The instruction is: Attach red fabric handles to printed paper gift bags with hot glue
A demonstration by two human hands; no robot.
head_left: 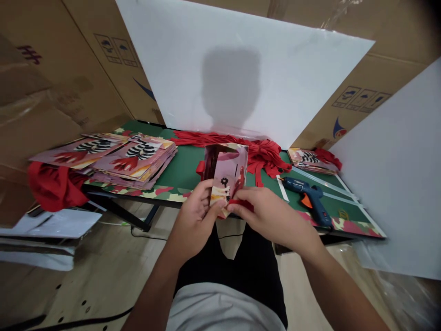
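Note:
A folded pink printed card piece (225,172) is held up over the table's front edge, its back part standing open like a box or sleeve. My left hand (198,216) grips its left lower side, fingers behind and thumb in front. At its lower right, my right hand (263,211) pinches a red ribbon (244,202) against the card. A bit of red ribbon also shows behind the card's left side. Beyond the card lies a long heap of red ribbons (265,154) on the green table.
Stacks of printed cards (138,158) lie at the left, beside bunched red fabric (57,186). A blue glue gun (310,195), white strips (324,181) and another card stack (312,161) are at the right. Cardboard and a white panel (241,69) surround the table (186,168).

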